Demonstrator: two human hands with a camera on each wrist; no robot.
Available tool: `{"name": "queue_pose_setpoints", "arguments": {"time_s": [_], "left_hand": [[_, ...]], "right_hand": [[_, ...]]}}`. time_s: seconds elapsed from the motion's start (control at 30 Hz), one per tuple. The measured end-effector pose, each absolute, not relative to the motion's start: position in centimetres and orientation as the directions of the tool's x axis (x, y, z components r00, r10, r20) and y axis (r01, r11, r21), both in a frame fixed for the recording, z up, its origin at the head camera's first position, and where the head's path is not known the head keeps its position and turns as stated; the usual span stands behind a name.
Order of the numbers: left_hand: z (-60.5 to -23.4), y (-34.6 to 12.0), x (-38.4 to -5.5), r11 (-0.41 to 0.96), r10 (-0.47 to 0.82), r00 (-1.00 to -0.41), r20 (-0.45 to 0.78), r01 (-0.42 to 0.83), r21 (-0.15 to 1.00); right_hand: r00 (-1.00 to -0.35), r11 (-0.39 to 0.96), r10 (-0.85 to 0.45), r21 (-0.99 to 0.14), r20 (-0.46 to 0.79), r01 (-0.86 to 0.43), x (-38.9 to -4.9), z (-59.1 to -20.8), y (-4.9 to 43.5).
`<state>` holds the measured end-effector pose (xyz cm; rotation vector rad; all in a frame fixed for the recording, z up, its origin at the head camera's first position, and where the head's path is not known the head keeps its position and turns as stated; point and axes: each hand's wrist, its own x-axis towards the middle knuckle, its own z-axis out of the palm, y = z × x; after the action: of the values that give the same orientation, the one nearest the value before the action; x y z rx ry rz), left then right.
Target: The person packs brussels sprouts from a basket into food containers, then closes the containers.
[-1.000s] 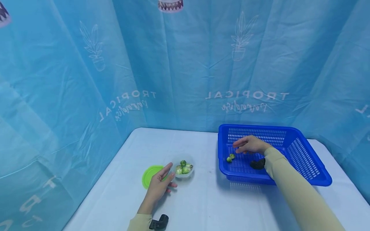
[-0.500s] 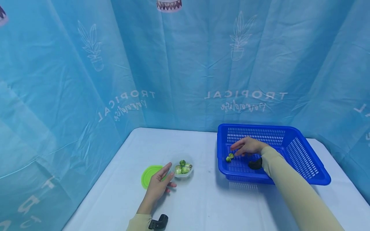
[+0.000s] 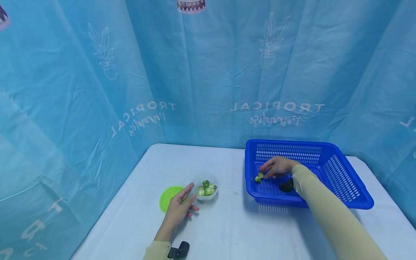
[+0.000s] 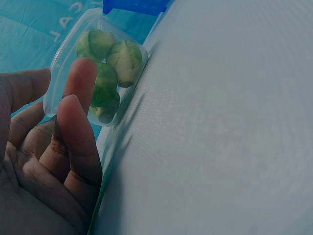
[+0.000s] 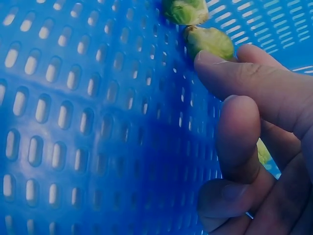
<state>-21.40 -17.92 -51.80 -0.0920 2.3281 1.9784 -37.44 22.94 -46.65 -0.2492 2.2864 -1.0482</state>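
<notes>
Right hand at the sprouts in the blue basket; left hand by the clear tub.
Right thumb and index bracket the near sprout — thumb tip overlaps it, grip cannot be told; the far sprout lies just beyond their tips. Left fingers are apart, tub of sprouts just beyond them — green lid beneath and outward of them.

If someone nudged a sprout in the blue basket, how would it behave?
The sprout nearest the right hand would probably roll, being roundish, though the slots of the blue basket might catch it. Its tightly wrapped look suggests it is fairly firm.
</notes>
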Motion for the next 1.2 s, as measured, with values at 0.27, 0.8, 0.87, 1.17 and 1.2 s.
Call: {"name": "queue_pose_setpoints", "arguments": {"time_s": [0.27,0.8,0.87,1.17,1.2], "left_hand": [[-51.86,-17.94,-21.44,0.163,0.008,-0.995,-0.102,-0.099,0.982],[-52.01,-17.84,-21.42,0.134,-0.002,-0.993,-0.115,-0.114,0.984],[-52.01,-17.84,-21.42,0.130,0.001,-0.994,-0.112,-0.111,0.985],[-52.06,-17.87,-21.47,0.130,0.001,-0.994,-0.110,-0.109,0.985],[-52.07,-17.88,-21.46,0.130,0.001,-0.994,-0.110,-0.109,0.985]], "right_hand": [[-0.809,0.701,-0.377,-0.710,-0.451,0.070,-37.47,-46.76,22.72],[-0.849,0.724,-0.336,-0.688,-0.409,0.045,-37.30,-46.91,22.45],[-0.843,0.717,-0.345,-0.695,-0.413,0.048,-37.28,-46.85,22.40],[-0.834,0.701,-0.351,-0.710,-0.426,0.068,-37.38,-46.96,22.16],[-0.836,0.703,-0.349,-0.708,-0.424,0.065,-37.39,-46.99,22.17]]}}
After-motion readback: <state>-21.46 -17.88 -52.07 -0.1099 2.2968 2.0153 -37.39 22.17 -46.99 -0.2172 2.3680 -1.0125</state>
